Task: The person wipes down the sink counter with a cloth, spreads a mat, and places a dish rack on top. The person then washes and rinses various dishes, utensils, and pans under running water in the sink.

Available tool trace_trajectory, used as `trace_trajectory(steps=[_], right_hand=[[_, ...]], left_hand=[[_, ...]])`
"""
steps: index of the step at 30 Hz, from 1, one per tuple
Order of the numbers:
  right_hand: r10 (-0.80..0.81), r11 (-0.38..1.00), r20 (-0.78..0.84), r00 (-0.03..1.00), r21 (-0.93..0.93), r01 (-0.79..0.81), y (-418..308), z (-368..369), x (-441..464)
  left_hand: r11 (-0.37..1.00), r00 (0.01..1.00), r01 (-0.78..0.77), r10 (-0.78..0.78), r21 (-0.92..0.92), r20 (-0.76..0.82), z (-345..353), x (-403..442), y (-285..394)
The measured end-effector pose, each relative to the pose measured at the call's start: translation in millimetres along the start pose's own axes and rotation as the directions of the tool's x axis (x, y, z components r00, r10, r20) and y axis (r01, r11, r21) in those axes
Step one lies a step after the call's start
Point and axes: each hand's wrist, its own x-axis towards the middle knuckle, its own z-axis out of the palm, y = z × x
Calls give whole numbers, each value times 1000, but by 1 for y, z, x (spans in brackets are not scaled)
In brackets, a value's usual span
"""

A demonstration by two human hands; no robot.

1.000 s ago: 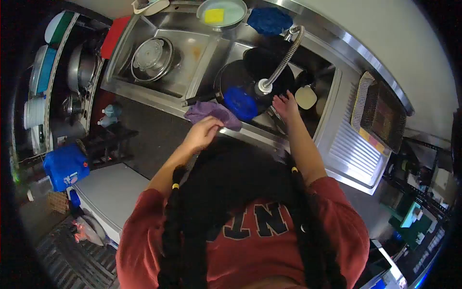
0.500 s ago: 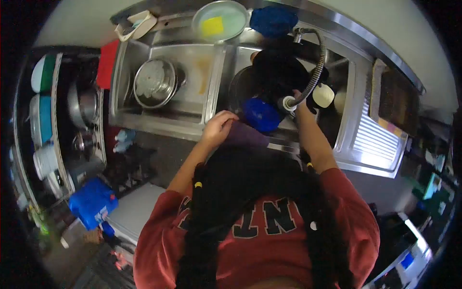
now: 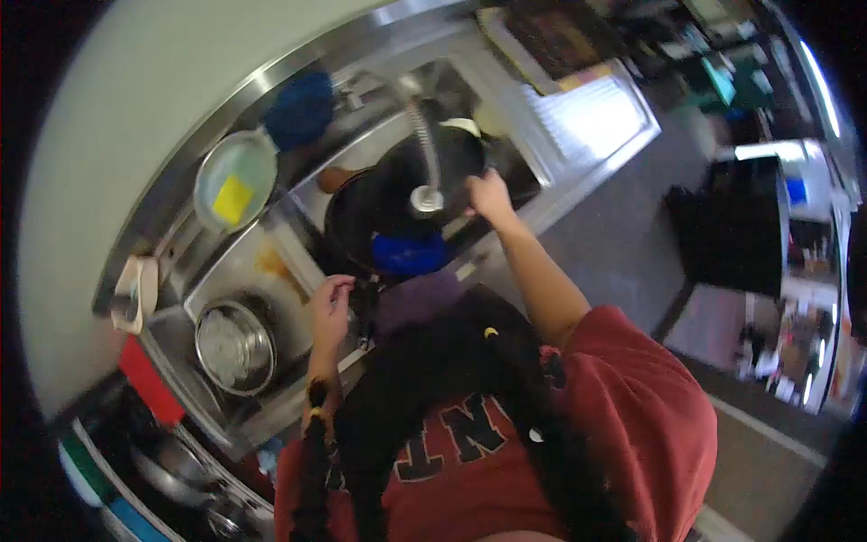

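A large black pan [image 3: 429, 167] stands tilted in the right-hand sink basin, over another dark pan [image 3: 341, 217]. My right hand [image 3: 489, 199] is closed at its right edge, fingertips partly hidden. The spray head [image 3: 426, 200] hangs from its coiled hose in front of it. My left hand [image 3: 331, 312] is loosely open, with bent fingers, at the basin's front left, close to a dark handle [image 3: 366, 312]. Beside that handle, a purple cloth [image 3: 415, 303] lies at the front edge. A blue object [image 3: 409, 254] sits below the pans; blur hides its kind.
In the left basin stands a metal bowl [image 3: 235, 348] with something pale inside. A pale green basin [image 3: 237, 172] with a yellow sponge [image 3: 233, 200] and a dark blue cloth [image 3: 301, 110] rest on the back ledge. To the right is a ribbed drainboard [image 3: 591, 108].
The view has turned, swinging the sink round. The black pan now shows its broad face, and my right hand is at its edge. My left hand has come off the purple cloth.
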Motion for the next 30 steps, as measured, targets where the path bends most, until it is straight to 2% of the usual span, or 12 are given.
trace_trajectory(steps=[1,5,8,10,15,17,18,19,21,25,26,30], right_hand=[[116,983,73,991,138,-125,-16,-10,-13],[76,954,61,995,286,-90,10,-38,-38],[-41,921,62,997,389,14,41,-61,-34],[-211,893,99,973,425,150,79,-71,-9],[-157,874,205,966,483,40,80,-142,-12],[-133,879,228,964,477,9,94,-167,-4],[-230,820,154,961,562,106,116,-176,11],[-312,747,75,947,636,195,133,-187,22],[-103,864,69,992,501,55,124,-234,9],[-97,867,96,991,497,37,158,-294,32],[-164,865,14,986,483,137,165,-303,37],[-73,822,44,996,569,35,183,-322,48]], left_hand=[[999,999,17,-18,-33,-28,1,6,-7],[1000,1000,-28,28,13,-7,12,25,-22],[989,994,113,-113,-97,6,29,40,-23],[929,961,277,-270,-247,64,45,51,-29],[845,905,406,-426,-349,23,104,66,-20],[704,879,431,-469,-564,86,127,68,-2],[672,880,418,-467,-611,88,138,72,-7],[673,877,411,-475,-615,66,149,77,-9],[678,854,420,-521,-603,9,164,87,-9],[795,854,377,-497,-474,-154,167,90,11],[821,860,375,-481,-431,-170,162,89,9],[868,812,378,-478,-322,-336,156,75,15]])
